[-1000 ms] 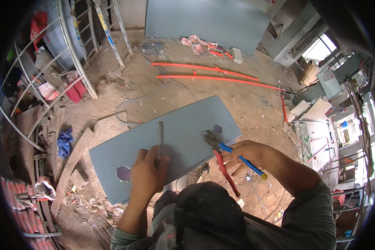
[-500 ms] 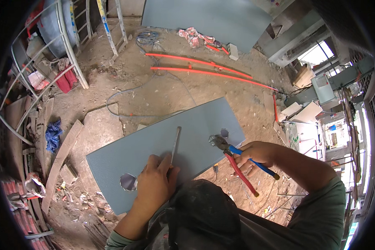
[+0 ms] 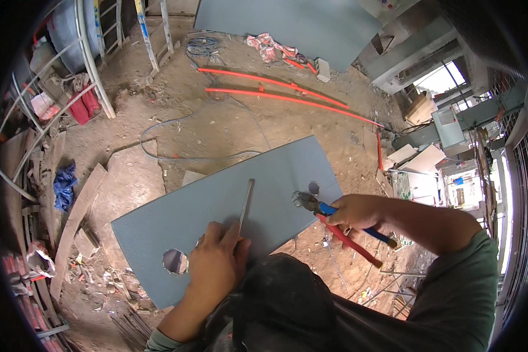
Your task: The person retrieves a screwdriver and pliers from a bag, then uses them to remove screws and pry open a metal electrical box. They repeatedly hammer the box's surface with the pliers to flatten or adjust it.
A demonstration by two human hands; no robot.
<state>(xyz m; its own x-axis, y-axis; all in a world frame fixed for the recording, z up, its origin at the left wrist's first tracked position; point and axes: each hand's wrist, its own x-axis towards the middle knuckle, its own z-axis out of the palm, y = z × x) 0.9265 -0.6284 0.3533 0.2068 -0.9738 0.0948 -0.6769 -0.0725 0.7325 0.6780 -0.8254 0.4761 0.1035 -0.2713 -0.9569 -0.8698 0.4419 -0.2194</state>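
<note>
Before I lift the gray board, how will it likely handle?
The gray board probably feels stiff, since its surface looks flat. It may be awkward, being long and wide. Its round holes look rough-edged, so they might snag.

Dirt floor [image 3: 117, 135] strewn with rubble [image 3: 91, 273]. Two orange-red pipes [image 3: 258, 92] laid out at 12 o'clock; red-and-white cloth [image 3: 267, 47] crumpled beyond them. Pale block [image 3: 322, 69] set at 1. Grey cable [image 3: 202, 46] coiled at 11. Blue plastic bag [image 3: 64, 186] crumpled at 9, near curved plank [image 3: 76, 229]. Thin rods [image 3: 138, 330] bunched at 7.
</note>
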